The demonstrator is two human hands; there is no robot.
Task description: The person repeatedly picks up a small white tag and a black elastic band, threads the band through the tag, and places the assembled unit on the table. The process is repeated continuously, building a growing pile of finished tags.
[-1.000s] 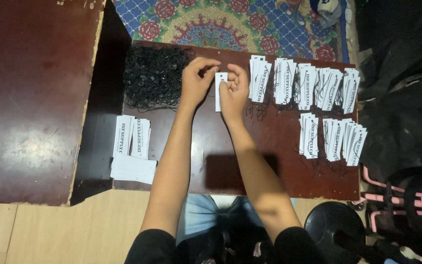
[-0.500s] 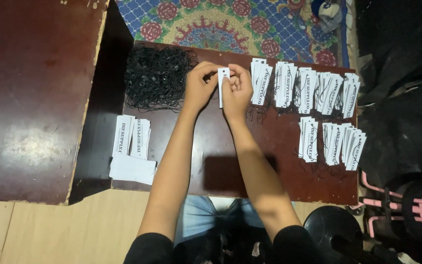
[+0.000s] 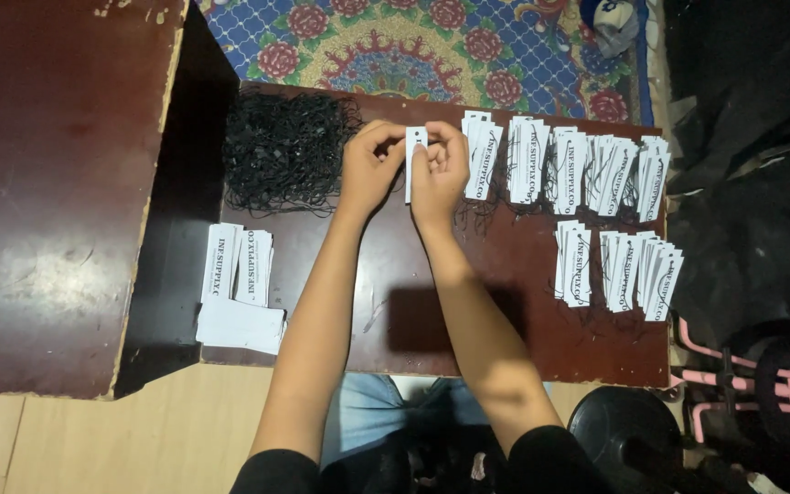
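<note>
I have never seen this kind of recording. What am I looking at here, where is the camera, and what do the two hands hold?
There is no machine. A person wears a camera on the head, so the one picture looks down along that person's own arms.

The left hand and the right hand meet over a dark brown low table. Together they pinch one small white paper tag, held upright between the fingertips.

On the table, to the left, lies a pile of thin black strings. Nearer the person on that side sits a short stack of plain tags. To the right, two rows of tags with strings are laid out like fans.

Beyond the table is a patterned rug. A larger brown table stands on the left.
</note>
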